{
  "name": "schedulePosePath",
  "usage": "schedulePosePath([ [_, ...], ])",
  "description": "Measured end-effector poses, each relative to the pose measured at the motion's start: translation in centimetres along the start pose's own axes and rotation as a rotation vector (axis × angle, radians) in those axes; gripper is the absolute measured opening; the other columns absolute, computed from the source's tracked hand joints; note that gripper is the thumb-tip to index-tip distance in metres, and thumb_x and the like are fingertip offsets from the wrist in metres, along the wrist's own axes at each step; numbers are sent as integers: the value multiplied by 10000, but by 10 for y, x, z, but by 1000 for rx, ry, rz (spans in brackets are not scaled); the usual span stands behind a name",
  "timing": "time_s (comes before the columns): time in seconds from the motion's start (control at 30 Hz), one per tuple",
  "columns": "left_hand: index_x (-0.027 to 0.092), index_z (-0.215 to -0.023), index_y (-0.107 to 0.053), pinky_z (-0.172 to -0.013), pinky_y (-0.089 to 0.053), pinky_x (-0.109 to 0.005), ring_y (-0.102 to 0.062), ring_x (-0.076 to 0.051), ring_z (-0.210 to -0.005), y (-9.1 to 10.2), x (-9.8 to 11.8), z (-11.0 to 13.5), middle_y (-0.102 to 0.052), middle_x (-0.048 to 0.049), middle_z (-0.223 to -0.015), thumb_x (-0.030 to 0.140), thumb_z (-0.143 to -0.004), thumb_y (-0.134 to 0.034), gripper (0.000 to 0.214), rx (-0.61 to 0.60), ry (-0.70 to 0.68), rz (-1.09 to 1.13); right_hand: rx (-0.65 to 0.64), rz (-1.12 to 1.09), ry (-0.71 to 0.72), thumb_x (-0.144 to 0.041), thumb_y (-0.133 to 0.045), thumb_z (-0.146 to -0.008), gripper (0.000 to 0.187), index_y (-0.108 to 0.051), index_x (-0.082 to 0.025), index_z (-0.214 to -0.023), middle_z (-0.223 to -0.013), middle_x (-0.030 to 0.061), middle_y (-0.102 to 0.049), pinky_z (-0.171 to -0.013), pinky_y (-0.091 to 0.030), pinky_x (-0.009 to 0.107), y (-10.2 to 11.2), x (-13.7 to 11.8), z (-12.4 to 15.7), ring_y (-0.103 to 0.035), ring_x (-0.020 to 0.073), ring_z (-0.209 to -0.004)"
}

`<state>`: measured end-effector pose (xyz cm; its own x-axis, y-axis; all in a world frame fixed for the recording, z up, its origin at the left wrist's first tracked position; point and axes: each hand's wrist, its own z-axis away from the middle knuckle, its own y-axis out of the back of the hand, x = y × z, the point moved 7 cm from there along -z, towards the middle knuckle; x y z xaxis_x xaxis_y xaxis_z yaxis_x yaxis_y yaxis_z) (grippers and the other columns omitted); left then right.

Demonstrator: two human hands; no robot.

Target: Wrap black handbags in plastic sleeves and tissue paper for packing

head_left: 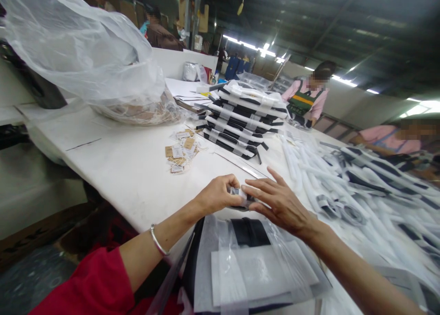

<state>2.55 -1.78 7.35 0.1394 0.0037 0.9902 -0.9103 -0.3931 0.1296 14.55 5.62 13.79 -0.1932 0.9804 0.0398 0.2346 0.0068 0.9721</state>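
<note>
My left hand (217, 195) is closed, thumb and fingers pinching a small dark piece with a white label (242, 195). What this piece belongs to is partly hidden by my fingers. On its right side, my right hand (277, 204) has its fingers stretched out and spread, with the fingertips at the label's edge. Just below both hands lies a black bag (250, 231) partly covered in white tissue and clear plastic, a white sheet (264, 267) on top of it.
Beyond my left hand are tan and white hang tags (180, 150) with strings. A stack of wrapped black items (240, 118) stands behind. A large plastic sack (103, 63) fills the left. White-wrapped straps (343, 186) cover the right side. Co-workers (305, 97) are across the table.
</note>
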Motion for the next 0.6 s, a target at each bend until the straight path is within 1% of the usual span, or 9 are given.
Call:
schedulePosePath([
  [0.07, 187, -778, -574, -519, -303, -220, -419, -94, -570, 0, 1, 2, -505, 80, -623, 266, -640, -714, 212, 2, -12, -39, -72, 106, 100, -378, -567, -954, 373, -565, -279, -1314, -1315, 62, -633, -1200, -139, 588, 12, -3, -6, -584, 233, -1203],
  [0.17, 187, -769, -570, -533, -315, -216, -427, -90, -582, 0, 8, 7, -510, 82, -637, 239, -646, -715, 197, 14, -47, -72, -166, 230, 255, -216, -584, -922, 409, -557, -270, -1326, -1441, 63, -530, -1213, -132, 574, 19, -1, -12, -496, 247, -1309],
  [0.23, 187, -759, -567, -535, -314, -212, -421, -84, -579, -3, 13, 12, -505, 84, -638, 226, -651, -715, 187, -13, -62, -75, -193, 317, 288, -99, -598, -858, 461, -579, -213, -1304, -1506, 90, -450, -1212, -149, 574, 18, 13, -14, -410, 282, -1381],
  [0.3, 188, -761, -572, -524, -307, -209, -413, -80, -566, -6, 15, 15, -498, 87, -628, 242, -657, -730, 197, -56, -57, -67, -194, 403, 246, -36, -603, -813, 422, -636, -155, -1216, -1494, 118, -460, -1202, -179, 586, 17, 35, -12, -380, 320, -1396],
  [0.37, 188, -769, -577, -510, -301, -210, -408, -80, -557, -5, 14, 16, -494, 87, -617, 283, -657, -753, 229, -66, -30, -49, -148, 467, 142, -24, -603, -810, 327, -688, -142, -1103, -1431, 132, -530, -1180, -213, 611, 22, 54, -8, -417, 343, -1368],
  [0.43, 185, -767, -577, -505, -295, -211, -413, -83, -560, -1, 11, 13, -504, 84, -616, 297, -643, -767, 253, -33, 6, -38, -21, 474, 24, -64, -609, -840, 236, -709, -163, -1031, -1338, 122, -611, -1159, -243, 623, 35, 59, -4, -492, 335, -1305],
  [0.47, 183, -767, -578, -505, -294, -212, -418, -85, -565, 2, 8, 11, -513, 81, -620, 294, -636, -769, 257, -20, 25, -36, 76, 450, -29, -98, -614, -861, 202, -709, -175, -1022, -1281, 111, -649, -1152, -261, 614, 44, 55, -2, -531, 318, -1264],
  [0.53, 180, -770, -584, -507, -296, -214, -429, -90, -570, 4, 3, 7, -526, 77, -622, 295, -623, -773, 265, -8, 53, -36, 237, 340, -67, -180, -629, -893, 189, -687, -196, -1073, -1180, 84, -699, -1148, -300, 570, 55, 32, 0, -583, 274, -1195],
  [0.6, 178, -779, -592, -519, -314, -216, -450, -95, -579, 3, 0, 4, -541, 72, -632, 305, -624, -769, 267, -15, 49, -20, 271, 193, -31, -270, -664, -891, 293, -638, -196, -1173, -1159, 79, -704, -1148, -319, 538, 50, 0, -3, -583, 259, -1190],
])
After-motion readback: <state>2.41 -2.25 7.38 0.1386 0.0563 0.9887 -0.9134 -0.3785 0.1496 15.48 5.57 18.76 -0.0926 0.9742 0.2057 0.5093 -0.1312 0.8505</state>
